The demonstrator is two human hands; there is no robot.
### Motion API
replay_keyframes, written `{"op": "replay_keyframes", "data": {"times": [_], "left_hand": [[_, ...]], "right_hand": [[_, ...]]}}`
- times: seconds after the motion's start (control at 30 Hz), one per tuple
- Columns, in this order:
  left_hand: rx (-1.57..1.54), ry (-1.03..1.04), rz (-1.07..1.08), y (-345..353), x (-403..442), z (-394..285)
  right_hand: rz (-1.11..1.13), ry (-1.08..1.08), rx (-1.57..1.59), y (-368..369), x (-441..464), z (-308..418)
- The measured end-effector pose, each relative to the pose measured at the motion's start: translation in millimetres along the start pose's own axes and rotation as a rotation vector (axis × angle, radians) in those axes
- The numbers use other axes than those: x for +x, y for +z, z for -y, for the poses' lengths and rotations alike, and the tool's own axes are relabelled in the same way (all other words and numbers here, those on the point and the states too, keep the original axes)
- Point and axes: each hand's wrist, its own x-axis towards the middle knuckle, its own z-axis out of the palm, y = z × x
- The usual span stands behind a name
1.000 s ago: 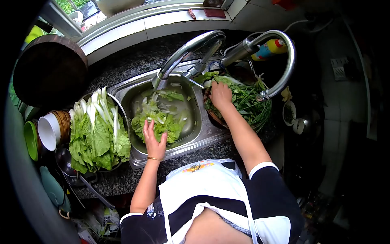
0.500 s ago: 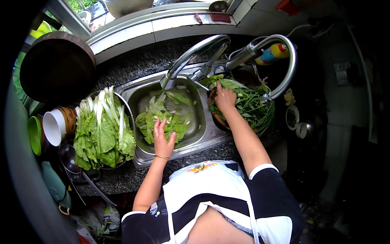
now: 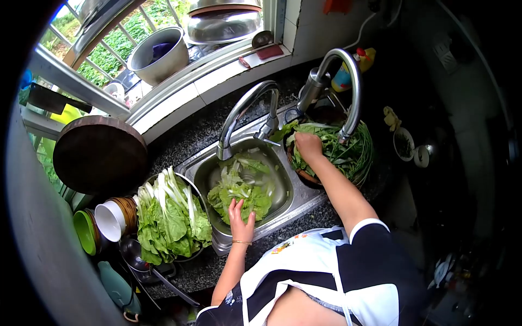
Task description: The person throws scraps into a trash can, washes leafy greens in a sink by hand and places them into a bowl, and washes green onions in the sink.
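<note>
My left hand [image 3: 241,223] is at the near side of the steel sink basin [image 3: 284,190], its fingers apart and resting against loose lettuce leaves [image 3: 247,196]. The leaves lie in shallow water. My right hand [image 3: 308,146] is over the basket at the right of the sink, its fingers curled down into leafy greens [image 3: 314,128] at the basket's left side; the fingertips are hidden. Long thin green stalks [image 3: 356,157] fill the rest of that basket. Left of the basin, a large bowl holds a heap of lettuce [image 3: 173,217] with white stems.
A curved faucet [image 3: 239,111] rises behind the basin, and a second tall spout [image 3: 356,81] arches over the greens. A round wooden board [image 3: 100,155], white bowl [image 3: 111,220], green bowl [image 3: 84,232] and ladle [image 3: 133,254] stand left. A yellow-and-blue bottle [image 3: 353,69] is behind.
The camera view has turned, so the scene sits lower and tilted. My right hand's fingers have curled in from a more extended pose. My left hand stays by the lettuce.
</note>
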Motion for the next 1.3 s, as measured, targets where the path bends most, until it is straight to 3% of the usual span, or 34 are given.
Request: {"op": "replay_keyframes", "data": {"times": [0.07,0.2,0.27,0.33,0.4,0.43,0.5,0.67,0.87,0.93,1.0,1.07,1.17,1.23,1.27,1.3], "left_hand": [[0.030,0.003,0.017,0,1,-1],[0.016,0.027,0.012,12,11,-1],[-0.030,0.015,-0.005,16,20,-8],[-0.034,0.033,-0.016,18,24,-11],[-0.019,0.026,-0.034,14,25,-15],[-0.034,0.014,-0.040,11,24,-15],[-0.042,-0.005,-0.048,8,19,-10],[-0.044,-0.074,-0.041,7,9,8],[-0.086,-0.147,-0.105,10,5,12],[-0.067,-0.136,-0.053,12,7,9],[-0.089,-0.122,-0.069,15,9,6],[-0.113,-0.128,-0.057,14,12,3],[-0.093,-0.114,-0.066,14,16,5],[-0.118,-0.124,-0.085,15,15,2],[-0.122,-0.139,-0.079,15,14,-2],[-0.129,-0.114,-0.084,14,17,-9]], "right_hand": [[-0.207,-0.025,0.140,-32,-6,11],[-0.298,-0.224,0.271,-66,-30,56],[-0.124,-0.426,0.453,-70,-41,78],[-0.029,-0.388,0.609,-65,-40,82],[-0.163,-0.115,0.613,-52,-18,66],[-0.060,-0.140,0.318,-42,-5,43],[-0.123,-0.037,0.168,-16,16,8],[0.174,0.105,-0.194,2,47,-30],[0.149,0.268,0.184,-14,67,-16],[0.248,0.338,0.290,6,72,-23],[0.492,0.316,0.484,13,76,-26],[0.520,0.331,0.326,-9,76,-12],[0.456,0.207,0.087,-31,67,5],[0.027,-0.010,0.099,-47,48,10],[0.044,-0.012,0.097,-57,34,14],[-0.095,-0.120,0.213,-71,23,22]]}}
